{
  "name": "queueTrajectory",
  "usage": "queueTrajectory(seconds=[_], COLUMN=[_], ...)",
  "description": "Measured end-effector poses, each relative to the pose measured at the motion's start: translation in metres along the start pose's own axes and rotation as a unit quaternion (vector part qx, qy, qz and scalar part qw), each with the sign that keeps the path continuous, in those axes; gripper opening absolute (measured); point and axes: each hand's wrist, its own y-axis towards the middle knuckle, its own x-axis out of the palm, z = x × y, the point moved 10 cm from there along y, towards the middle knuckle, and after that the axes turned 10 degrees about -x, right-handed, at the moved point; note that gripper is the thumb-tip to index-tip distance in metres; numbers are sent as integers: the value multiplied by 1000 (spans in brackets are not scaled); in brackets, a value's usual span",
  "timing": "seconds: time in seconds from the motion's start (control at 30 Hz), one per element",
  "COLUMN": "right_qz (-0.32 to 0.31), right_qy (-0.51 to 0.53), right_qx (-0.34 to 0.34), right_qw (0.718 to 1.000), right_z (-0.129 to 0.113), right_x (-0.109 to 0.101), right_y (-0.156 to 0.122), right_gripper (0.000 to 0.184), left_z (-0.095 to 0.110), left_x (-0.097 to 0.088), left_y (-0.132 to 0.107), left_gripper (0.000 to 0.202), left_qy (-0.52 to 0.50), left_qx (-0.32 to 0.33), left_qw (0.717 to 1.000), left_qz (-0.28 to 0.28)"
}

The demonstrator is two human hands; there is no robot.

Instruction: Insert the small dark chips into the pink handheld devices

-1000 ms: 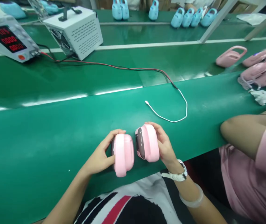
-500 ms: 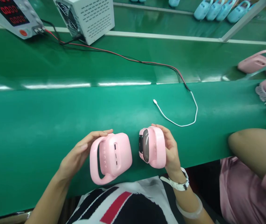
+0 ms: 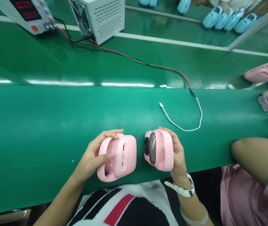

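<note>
At lower centre, a pink plastic handled device (image 3: 118, 157) is gripped by the left hand (image 3: 93, 158), fingers curled around it; a second pink device with a dark screen (image 3: 158, 150) is clasped by the right hand (image 3: 177, 153) on the green table (image 3: 42, 125).

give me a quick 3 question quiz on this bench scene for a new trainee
1. True or false: each of the person's hands holds a pink device.
2. Which end of the white cable lies loose on the green surface? A) the plug end nearest the hands B) the end joined to the red and black wires
3. What colour are the devices lined up at the far side of the bench?

Key
1. True: the left hand grips the left pink device by its handle side, and the right hand holds the right pink device.
2. A
3. Light blue: the blue devices.
</note>
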Motion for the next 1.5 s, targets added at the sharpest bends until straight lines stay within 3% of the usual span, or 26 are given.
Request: queueTrajectory(seconds=[0.2, 0.47, 0.7, 1.5], right_qz=[0, 8, 1, -19], right_qy=[-9, -11, 21, 31], right_qx=[2, -5, -17, -52], right_qw=[1000, 1000, 1000, 998], right_z=[4, 1, 1, 5], right_x=[-1, 0, 2, 8], right_y=[-1, 1, 7, 15], right_gripper=[48, 48, 47, 49], left_z=[0, -2, 1, 15], left_x=[-5, 19, 16, 47], left_y=[3, 13, 17, 17], left_gripper=[38, 57, 55, 56], left_qy=[-7, -86, -5, 170], left_qx=[1, -42, -17, 24], left_qw=[1000, 994, 998, 985], left_qz=[-6, -62, -55, -11])
